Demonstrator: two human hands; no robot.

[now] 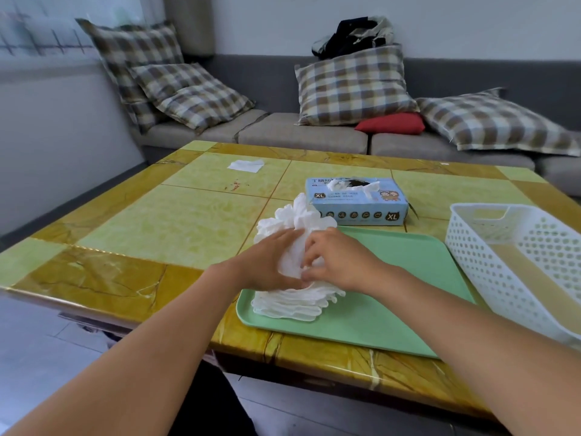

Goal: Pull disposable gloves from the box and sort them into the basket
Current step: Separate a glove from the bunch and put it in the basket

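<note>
Left hand (271, 259): lies on the left side of the gloves (294, 247), fingers fairly straight and pressed against the bunch.
Right hand (334, 258): fingers curled, pinching into the same bunch from the right.
Gloves: a white wad at the tray's (393, 297) left end, part of it fanned flat on the tray beneath the hands, part sticking up past the tray's far-left corner toward the box (358, 199).
Box: just behind the tray, opening up, a glove or two poking out.
Basket (515, 262): right of the tray, well apart from the hands, no gloves visible inside.
Risk, loose stack: thin gloves likely slide; lifting with a one-sided pinch could shed some onto the table (157, 221).
Risk, carry: the basket lies across the tray, so a slack hold could drop gloves on the way.
Risk, clinging: layers may stick, spoiling the sort.
</note>
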